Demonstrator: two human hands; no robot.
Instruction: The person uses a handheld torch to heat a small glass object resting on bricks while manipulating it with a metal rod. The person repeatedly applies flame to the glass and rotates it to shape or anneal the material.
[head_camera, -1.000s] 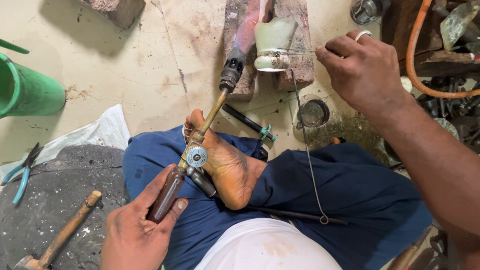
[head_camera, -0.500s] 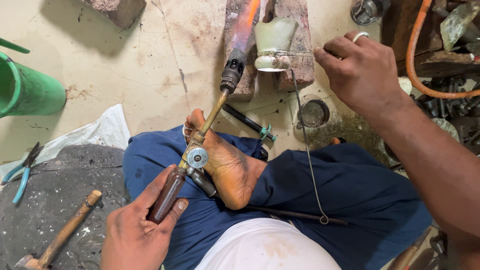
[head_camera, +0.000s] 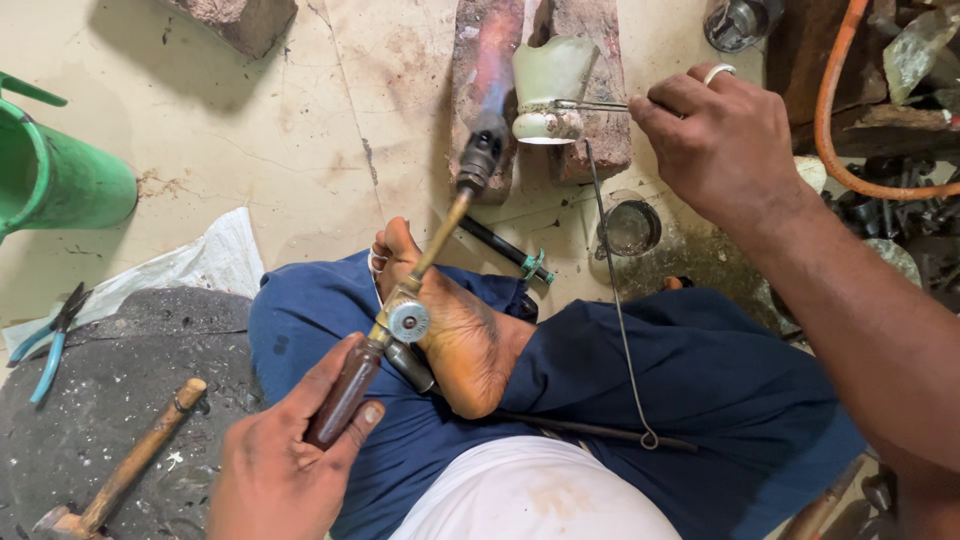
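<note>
Step in hand looks like brazing. Left hand (head_camera: 290, 465) grips torch (head_camera: 400, 320) by its brown handle, nozzle w/ flame well ahead, aimed at pale metal piece (head_camera: 548, 85) on bricks (head_camera: 590, 100). Right hand (head_camera: 720, 140), pinched shut on thin filler rod (head_camera: 590, 104), sits just right of piece, rod tip touching it. Next move probably needs steady heat and rod feed at the joint.

Left hand (head_camera: 290, 465) grips torch (head_camera: 420, 300)
</note>
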